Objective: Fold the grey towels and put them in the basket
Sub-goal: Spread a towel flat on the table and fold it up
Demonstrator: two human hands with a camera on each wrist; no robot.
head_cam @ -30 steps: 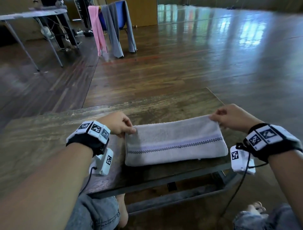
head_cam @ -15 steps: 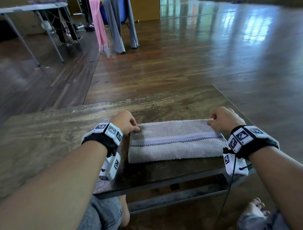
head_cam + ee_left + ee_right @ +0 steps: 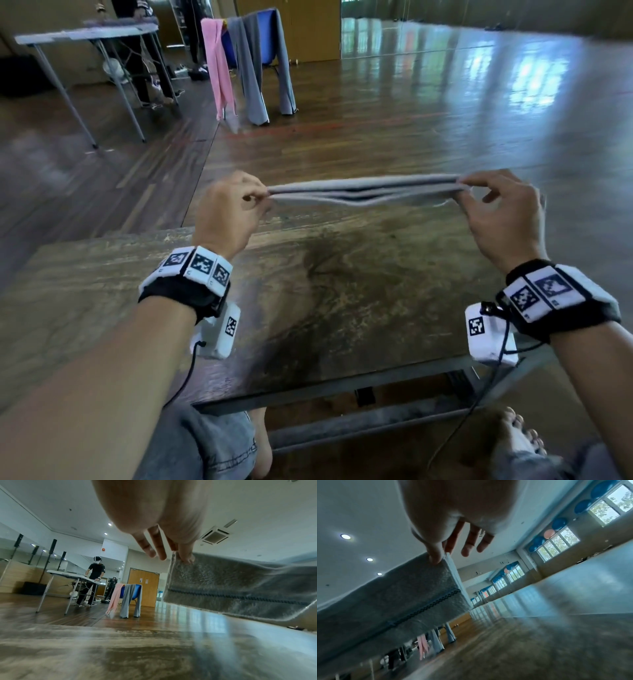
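Observation:
A folded grey towel with a dark patterned stripe hangs in the air above the wooden table, stretched between my two hands. My left hand pinches its left end between thumb and forefinger, other fingers loose. My right hand pinches the right end the same way. In the left wrist view the grey towel hangs below my left hand. In the right wrist view the grey towel hangs from my right hand. No basket is in view.
More towels hang over a blue chair on the floor beyond the table: a pink towel and grey towels. A folding table with a person behind it stands at the far left. My knees are under the table's near edge.
The folded towel lay flat on the table with both hands at its far corners; now both hands have lifted it off the table and hold it up, hanging edge-on.

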